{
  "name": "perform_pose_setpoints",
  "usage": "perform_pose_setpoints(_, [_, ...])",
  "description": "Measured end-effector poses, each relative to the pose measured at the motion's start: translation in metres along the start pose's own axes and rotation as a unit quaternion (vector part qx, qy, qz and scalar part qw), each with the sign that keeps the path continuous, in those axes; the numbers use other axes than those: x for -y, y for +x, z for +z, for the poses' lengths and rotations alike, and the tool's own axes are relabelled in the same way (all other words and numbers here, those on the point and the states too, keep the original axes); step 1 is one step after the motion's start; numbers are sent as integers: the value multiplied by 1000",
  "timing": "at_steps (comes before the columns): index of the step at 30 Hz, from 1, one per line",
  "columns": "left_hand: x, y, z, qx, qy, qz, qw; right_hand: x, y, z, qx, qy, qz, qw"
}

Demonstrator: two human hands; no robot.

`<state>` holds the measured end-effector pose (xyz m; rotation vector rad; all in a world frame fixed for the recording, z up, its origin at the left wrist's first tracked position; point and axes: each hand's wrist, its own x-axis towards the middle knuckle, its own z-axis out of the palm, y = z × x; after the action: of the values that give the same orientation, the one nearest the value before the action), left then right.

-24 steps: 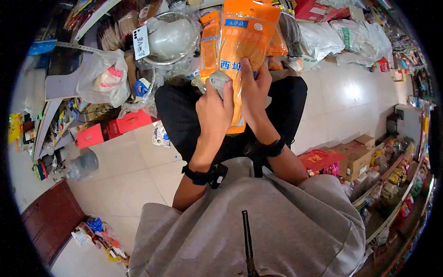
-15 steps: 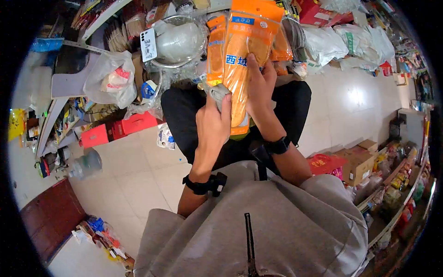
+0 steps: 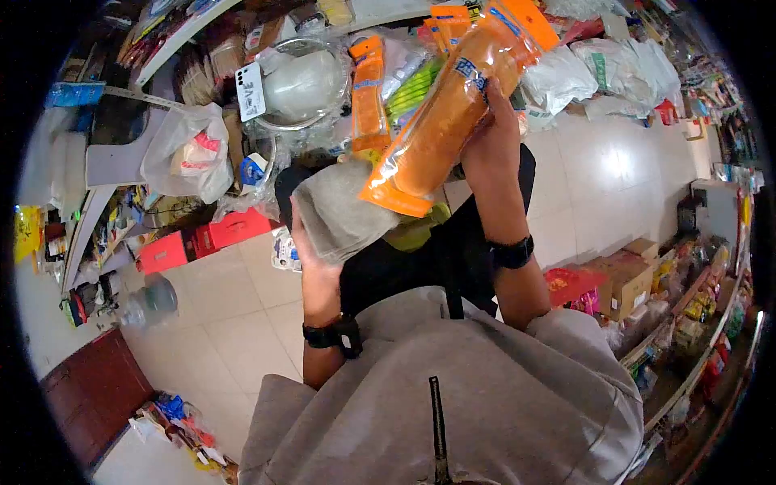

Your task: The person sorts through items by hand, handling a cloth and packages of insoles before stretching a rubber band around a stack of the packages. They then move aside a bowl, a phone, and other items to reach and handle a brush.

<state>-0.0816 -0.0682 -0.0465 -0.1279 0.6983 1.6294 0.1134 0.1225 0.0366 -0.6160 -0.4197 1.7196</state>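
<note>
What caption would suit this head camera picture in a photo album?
In a cluttered shop, the right hand lifts an orange packet while the left hand holds a grey cloth.

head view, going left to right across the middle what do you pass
White plastic bag with red print → grey folded cloth in the left hand → orange plastic packet in the right hand → brown cardboard box

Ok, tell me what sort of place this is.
Most likely a small general shop or its stockroom. Packed shelves of goods line the right side, cardboard boxes sit on the tiled floor, and bagged wares pile up ahead.
</note>
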Motion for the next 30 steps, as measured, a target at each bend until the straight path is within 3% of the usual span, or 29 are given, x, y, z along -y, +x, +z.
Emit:
perform_pose_setpoints(4, [22, -4, 44, -34, -29, 71, 997, -14, -18, -2, 24, -42, -48, 998])
perform_pose_setpoints(7, [28, 7, 70, -51, -41, 116, 991, -32, -44, 4, 2, 50, -37, 998])
perform_pose_setpoints(10, [25, 23, 84, -181, 33, 257, 949, -50, -73, -19, 12, -102, 76, 992])
perform_pose_setpoints(11, [18, 31, 87, -231, 54, 317, 918, -52, -80, -26, 17, -106, 86, 990])
perform_pose_setpoints(13, [8, 41, 82, -246, 100, 447, 854, -47, -87, -33, -45, -40, 218, 974])
perform_pose_setpoints(14, [4, 38, 74, -249, 98, 448, 853, -47, -93, -35, -43, -42, 221, 973])
perform_pose_setpoints(16, [4, 31, 51, -309, 381, 512, 706, -42, -105, -29, -95, 48, 382, 918])
perform_pose_setpoints(17, [11, 30, 43, -308, 382, 508, 708, -38, -106, -23, -99, 48, 380, 918])
perform_pose_setpoints(19, [19, 20, 52, -224, 567, 711, 351, -33, -101, -13, -53, 78, 408, 908])
perform_pose_setpoints(20, [13, 12, 54, -43, 553, 721, 416, -39, -94, -18, -53, 60, 408, 910])
perform_pose_setpoints(21, [12, 4, 63, -42, 555, 718, 418, -46, -92, -23, -58, 61, 407, 909])
perform_pose_setpoints(23, [13, -9, 70, 116, 595, 648, 461, -60, -90, -31, -27, -92, 322, 942])
perform_pose_setpoints(24, [13, -14, 68, 115, 597, 646, 462, -66, -88, -28, -51, -36, 301, 952])
perform_pose_setpoints(27, [21, -27, 58, 170, 599, 625, 471, -61, -78, -23, -26, -72, 232, 970])
perform_pose_setpoints(29, [36, -36, 42, 57, 448, 540, 710, -58, -68, -28, -52, -66, 181, 980])
perform_pose_setpoints(30, [30, -40, 60, -81, 376, 451, 806, -53, -63, -30, -44, -162, 109, 980])
